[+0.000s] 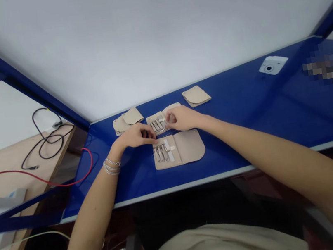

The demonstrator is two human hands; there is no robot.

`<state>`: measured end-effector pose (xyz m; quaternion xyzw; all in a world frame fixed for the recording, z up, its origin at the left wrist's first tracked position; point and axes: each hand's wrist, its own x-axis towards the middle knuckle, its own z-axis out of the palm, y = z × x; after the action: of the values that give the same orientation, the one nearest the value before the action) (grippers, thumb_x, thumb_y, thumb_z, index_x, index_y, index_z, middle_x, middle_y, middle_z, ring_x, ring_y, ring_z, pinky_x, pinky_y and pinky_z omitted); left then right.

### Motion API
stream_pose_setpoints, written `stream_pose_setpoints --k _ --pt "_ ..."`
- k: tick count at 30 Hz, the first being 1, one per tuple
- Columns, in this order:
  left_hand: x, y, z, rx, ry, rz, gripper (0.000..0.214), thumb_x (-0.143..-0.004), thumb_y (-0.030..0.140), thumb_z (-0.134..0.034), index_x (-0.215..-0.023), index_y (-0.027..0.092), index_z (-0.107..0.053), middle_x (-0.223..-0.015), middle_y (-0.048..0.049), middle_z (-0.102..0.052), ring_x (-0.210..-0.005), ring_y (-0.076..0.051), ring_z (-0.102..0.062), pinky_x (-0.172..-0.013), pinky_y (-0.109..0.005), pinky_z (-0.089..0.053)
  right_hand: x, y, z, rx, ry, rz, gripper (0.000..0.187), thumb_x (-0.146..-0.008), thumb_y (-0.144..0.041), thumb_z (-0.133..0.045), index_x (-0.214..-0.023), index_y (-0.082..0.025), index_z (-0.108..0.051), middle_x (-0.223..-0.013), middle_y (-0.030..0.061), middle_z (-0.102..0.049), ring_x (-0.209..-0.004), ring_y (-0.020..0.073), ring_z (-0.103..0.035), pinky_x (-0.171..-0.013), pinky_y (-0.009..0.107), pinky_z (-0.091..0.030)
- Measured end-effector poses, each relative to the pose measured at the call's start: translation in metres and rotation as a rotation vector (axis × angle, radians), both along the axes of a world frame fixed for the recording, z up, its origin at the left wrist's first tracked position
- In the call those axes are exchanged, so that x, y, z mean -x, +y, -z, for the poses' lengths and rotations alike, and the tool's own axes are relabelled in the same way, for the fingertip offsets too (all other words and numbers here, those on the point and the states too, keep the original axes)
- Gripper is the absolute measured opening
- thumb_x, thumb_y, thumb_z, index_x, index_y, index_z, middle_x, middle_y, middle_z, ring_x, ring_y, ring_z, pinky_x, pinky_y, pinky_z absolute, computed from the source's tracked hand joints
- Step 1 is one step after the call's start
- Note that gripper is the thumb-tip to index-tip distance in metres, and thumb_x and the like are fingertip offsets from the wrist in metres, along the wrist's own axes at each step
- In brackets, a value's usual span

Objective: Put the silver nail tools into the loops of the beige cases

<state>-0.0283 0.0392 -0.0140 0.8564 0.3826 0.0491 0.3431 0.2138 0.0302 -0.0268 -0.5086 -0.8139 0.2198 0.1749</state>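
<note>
Two beige manicure cases lie unfolded on the blue table, one behind the other. The far manicure case (160,115) has several metal tools in its left half, and its right flap is partly behind my right hand. My left hand (135,136) is curled at that case's lower left corner, thumb and fingers closed about its edge. Over its middle, my right hand (184,118) bends in a pinch; what its fingertips hold is too small to make out. Closer to me, the near manicure case (191,146) shows nail clippers (161,154) and a white strip under a short strap.
Folded beige cases (128,119) overlap left of the far case, and another folded case (196,96) lies to the right. A white camera-like device (272,65) sits at the far right. A red cable (89,168) loops over the table's left end; a black cable (42,139) lies on the wooden surface.
</note>
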Motion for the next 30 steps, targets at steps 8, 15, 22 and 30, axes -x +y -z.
stream_pose_setpoints --k 8,15,22,30 --pt "0.000 0.000 0.000 -0.006 0.002 -0.013 0.032 -0.072 0.046 -0.079 -0.080 0.015 -0.074 -0.066 -0.0013 -0.067 -0.058 -0.009 -0.057 -0.055 -0.020 -0.043 0.000 0.000 0.000 -0.016 0.032 -0.002 0.016 -0.079 -0.026 -0.068 -0.090 -0.016 -0.068 -0.086 0.0071 -0.074 -0.077 0.0173 -0.066 -0.069 0.026 -0.046" --pt "0.000 0.000 0.000 0.002 0.005 -0.010 0.032 -0.072 0.045 -0.079 -0.082 0.015 -0.074 -0.066 -0.0013 -0.066 -0.058 -0.009 -0.057 -0.055 -0.020 -0.043 -0.004 0.000 -0.007 0.098 0.056 -0.247 0.013 -0.076 -0.027 -0.070 -0.082 -0.016 -0.074 -0.079 0.0045 -0.073 -0.072 0.0149 -0.063 -0.064 0.024 -0.045" --pt "0.000 0.000 0.000 0.003 -0.004 0.012 0.031 -0.074 0.044 -0.078 -0.083 0.015 -0.074 -0.067 -0.0016 -0.067 -0.058 -0.009 -0.057 -0.055 -0.019 -0.043 -0.002 -0.003 -0.008 0.138 -0.048 -0.282 0.011 -0.079 -0.020 -0.063 -0.081 -0.016 -0.074 -0.080 0.0055 -0.072 -0.070 0.0157 -0.061 -0.062 0.026 -0.043" --pt "0.000 -0.001 0.000 0.003 -0.002 -0.007 0.032 -0.072 0.046 -0.078 -0.082 0.015 -0.074 -0.066 -0.0015 -0.066 -0.057 -0.009 -0.056 -0.054 -0.020 -0.043 -0.003 -0.006 -0.015 0.098 -0.049 -0.237 0.007 -0.082 -0.016 -0.060 -0.083 -0.017 -0.067 -0.092 0.0098 -0.072 -0.080 0.0190 -0.063 -0.070 0.027 -0.045"
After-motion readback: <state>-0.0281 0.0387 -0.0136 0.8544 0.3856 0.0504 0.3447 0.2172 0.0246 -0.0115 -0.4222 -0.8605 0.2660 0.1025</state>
